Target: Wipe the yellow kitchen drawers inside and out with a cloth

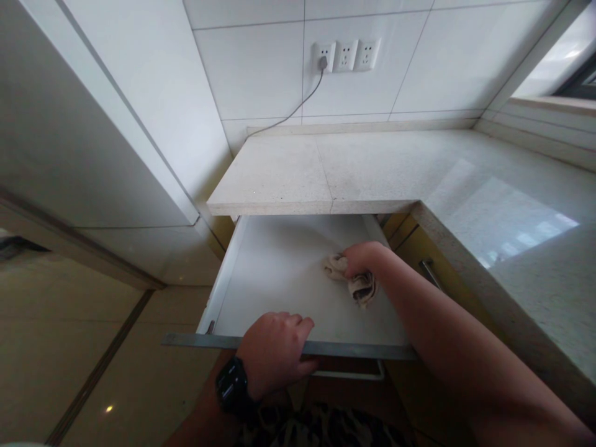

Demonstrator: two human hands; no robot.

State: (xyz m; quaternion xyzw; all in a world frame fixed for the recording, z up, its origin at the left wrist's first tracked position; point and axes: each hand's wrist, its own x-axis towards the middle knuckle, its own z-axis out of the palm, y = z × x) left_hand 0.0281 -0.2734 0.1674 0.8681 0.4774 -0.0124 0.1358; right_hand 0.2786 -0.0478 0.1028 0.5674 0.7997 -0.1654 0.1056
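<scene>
A white drawer [274, 273] is pulled out from under the countertop, its inside bare apart from the cloth and my hand. Bunched up on its floor, toward the right side, is a beige rag [362, 287] with dark stripes. My right hand [362, 257] is closed around this rag and presses it to the drawer bottom; the fingertips are partly hidden. At the front, my left hand [279, 344] wraps over the drawer's top edge, fingers on the inner side and thumb outside. A black watch sits on that wrist.
The speckled stone countertop [279, 167] overhangs the drawer and bends forward along the right. A bar handle [431, 273] sticks out from the cabinet on the right. A plugged-in cord [298, 107] runs down from the wall sockets. A tall white panel [116, 112] stands at the left.
</scene>
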